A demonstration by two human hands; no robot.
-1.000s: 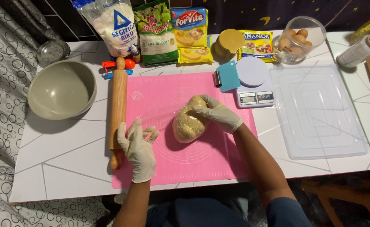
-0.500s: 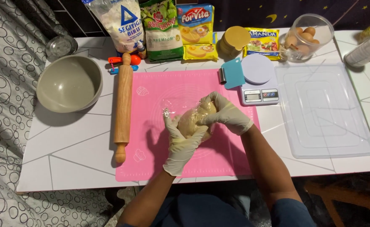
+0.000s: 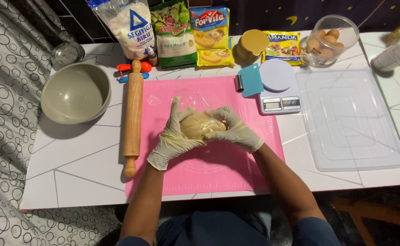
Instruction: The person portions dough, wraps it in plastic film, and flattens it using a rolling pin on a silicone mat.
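A pale yellow lump of dough (image 3: 198, 125) rests on the pink silicone mat (image 3: 209, 168) in the middle of the white table. Both hands wear thin whitish gloves. My left hand (image 3: 172, 136) cups the dough's left side, fingers reaching up along it. My right hand (image 3: 234, 128) wraps over its right side and top. The two hands enclose the dough between them, hiding most of it.
A wooden rolling pin (image 3: 132, 114) lies along the mat's left edge; a grey bowl (image 3: 75, 92) sits further left. A blue scraper (image 3: 250, 79), a small scale (image 3: 278, 89), a clear tray lid (image 3: 350, 120), bags of ingredients and a jar of eggs (image 3: 329, 40) line the back.
My left hand moved from lying flat on the mat near the rolling pin over to the dough and now cups it. My right hand stayed on the dough.
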